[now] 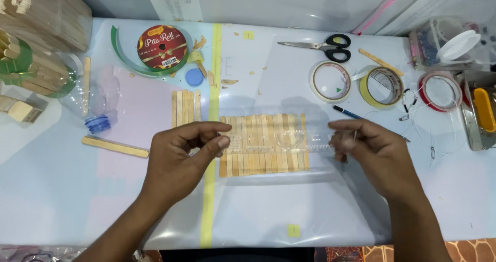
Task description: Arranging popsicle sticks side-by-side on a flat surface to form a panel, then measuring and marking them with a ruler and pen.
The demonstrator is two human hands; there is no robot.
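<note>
Clear plastic strip (279,142) between both hands

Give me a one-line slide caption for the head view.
Both hands, left hand and right hand, stretch a clear plastic strip over a stick mat.

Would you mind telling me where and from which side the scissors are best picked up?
Take the scissors by the black looped handles at their right end, coming from above. They lie flat and closed on the table, blades pointing left, so the loops give fingers the safest purchase, away from the points. Nothing crowds them; the nearest tape roll sits apart, nearer the person.
</note>
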